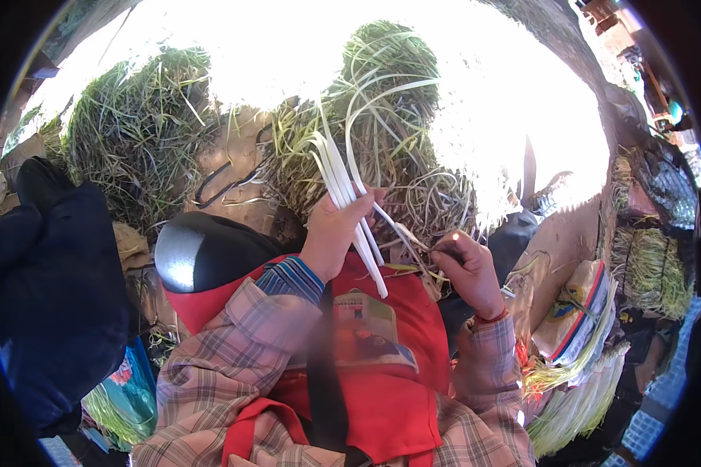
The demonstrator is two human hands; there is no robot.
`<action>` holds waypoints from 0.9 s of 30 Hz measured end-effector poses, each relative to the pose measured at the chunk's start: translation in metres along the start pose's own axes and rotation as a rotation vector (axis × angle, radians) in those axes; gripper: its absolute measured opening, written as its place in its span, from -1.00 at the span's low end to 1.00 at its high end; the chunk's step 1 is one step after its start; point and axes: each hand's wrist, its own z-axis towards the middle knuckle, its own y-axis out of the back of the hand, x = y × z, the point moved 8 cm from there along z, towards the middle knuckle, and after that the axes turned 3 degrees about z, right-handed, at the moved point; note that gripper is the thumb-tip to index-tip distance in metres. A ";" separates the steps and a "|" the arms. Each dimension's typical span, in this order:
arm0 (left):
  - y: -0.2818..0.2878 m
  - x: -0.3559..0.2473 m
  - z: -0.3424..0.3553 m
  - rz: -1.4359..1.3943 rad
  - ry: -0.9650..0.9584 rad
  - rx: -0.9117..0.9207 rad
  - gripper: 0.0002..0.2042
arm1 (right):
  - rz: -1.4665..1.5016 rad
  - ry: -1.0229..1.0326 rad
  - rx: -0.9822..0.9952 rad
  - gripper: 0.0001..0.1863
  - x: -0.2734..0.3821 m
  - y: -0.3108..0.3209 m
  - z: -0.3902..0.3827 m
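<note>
My left hand [339, 229] is closed around a small bunch of long white vegetable stalks [336, 173], held slantwise above my red apron [401, 389]. Their white lower ends [381, 286] stick out below the fist. One further stalk [356, 167] with a long, bending pale leaf crosses the same hand and runs down to the right. At its lower end, my right hand [473, 272] pinches thin, dry-looking brownish strands with thumb and forefinger. Whether these are roots or peeled skin, I cannot tell. Beyond my hands lies a heap of uncleaned green stalks [389, 101].
Another big green heap [144, 117] lies at the far left. Cleaned pale bundles [580, 405] rest at the lower right, beside a printed sack [572, 311]. A tied green bundle [654, 272] lies farther right. Someone in dark clothing [54, 288] is close on the left.
</note>
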 end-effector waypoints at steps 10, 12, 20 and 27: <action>0.052 -0.069 0.012 -0.102 -0.354 -0.220 -0.81 | -0.101 -0.370 -0.262 -0.92 -0.108 0.047 -0.111; 0.064 -0.088 0.007 -0.170 -0.482 -0.229 -0.80 | -0.323 -0.512 -0.216 -0.94 -0.117 0.047 -0.121; 0.036 -0.049 0.009 -0.193 -0.219 -0.084 -0.73 | -0.350 0.202 -0.315 -0.48 0.025 0.008 -0.039; 0.001 -0.043 -0.003 -0.029 -0.169 0.149 -0.57 | 0.334 -0.045 -0.039 -0.72 0.017 -0.070 0.013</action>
